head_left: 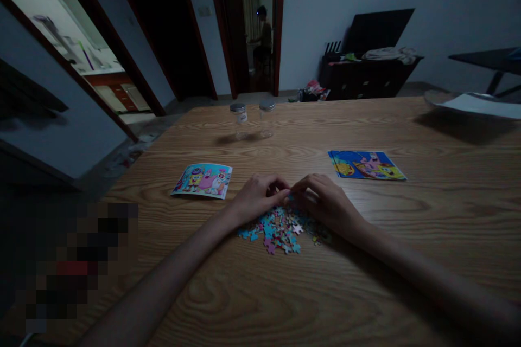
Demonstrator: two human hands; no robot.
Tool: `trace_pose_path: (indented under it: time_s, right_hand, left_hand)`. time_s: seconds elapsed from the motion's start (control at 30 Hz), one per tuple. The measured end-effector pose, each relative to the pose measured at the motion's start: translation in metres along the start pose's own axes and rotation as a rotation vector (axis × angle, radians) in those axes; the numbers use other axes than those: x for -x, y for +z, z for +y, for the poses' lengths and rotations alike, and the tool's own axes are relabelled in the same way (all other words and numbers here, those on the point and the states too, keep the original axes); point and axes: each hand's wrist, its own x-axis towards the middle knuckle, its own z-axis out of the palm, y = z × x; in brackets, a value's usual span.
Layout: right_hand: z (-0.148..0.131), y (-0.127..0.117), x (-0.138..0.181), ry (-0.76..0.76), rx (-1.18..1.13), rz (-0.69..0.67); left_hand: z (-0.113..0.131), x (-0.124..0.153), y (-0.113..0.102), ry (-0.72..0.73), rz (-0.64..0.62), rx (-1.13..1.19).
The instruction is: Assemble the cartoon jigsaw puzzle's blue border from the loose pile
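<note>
A heap of small loose puzzle pieces (280,230) lies on the wooden table (366,260) in front of me. My left hand (258,195) and my right hand (323,200) meet just above the far side of the heap, fingertips pinched together on small pieces where they touch. A cartoon picture card (202,180) lies to the left of my left hand. Another cartoon picture (365,165) lies to the right, beyond my right hand.
Two clear jars with metal lids (252,118) stand at the far side of the table. A white sheet on a tray (476,103) sits at the far right. Beyond are a dark cabinet (366,73), doorways, and a person standing in a distant room (264,32).
</note>
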Motion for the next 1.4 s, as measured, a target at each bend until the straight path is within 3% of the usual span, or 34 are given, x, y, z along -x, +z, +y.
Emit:
trace_pose_path:
  time_s: [0.13, 0.33, 0.53, 0.73, 0.87, 0.93, 1.07, 1.4]
  right_hand:
    - [0.002, -0.005, -0.001, 0.164, -0.06, 0.08]
    - [0.024, 0.0, -0.015, 0.239, 0.111, 0.164]
    - [0.034, 0.009, -0.017, 0.153, 0.257, 0.019]
    - [0.009, -0.016, -0.002, 0.049, 0.167, -0.147]
    - [0.008, -0.025, 0.003, -0.015, 0.2, -0.231]
    - [0.012, -0.024, 0.003, -0.011, 0.165, -0.233]
    - [0.018, -0.018, 0.003, 0.055, 0.072, -0.195]
    - [0.021, -0.012, 0.006, 0.247, -0.165, -0.132]
  left_hand:
    - [-0.005, 0.001, -0.005, 0.126, 0.007, -0.25]
    - [-0.006, 0.002, -0.008, 0.19, -0.08, -0.44]
    - [-0.004, 0.003, -0.007, 0.14, -0.11, -0.418]
    - [-0.006, 0.004, -0.007, 0.111, -0.116, -0.455]
    - [-0.003, 0.004, -0.001, 0.138, -0.023, -0.483]
    - [-0.002, 0.004, 0.001, 0.17, 0.014, -0.503]
    - [-0.004, 0.005, 0.003, 0.227, -0.045, -0.536]
    - [-0.004, 0.004, -0.003, 0.229, -0.047, -0.527]
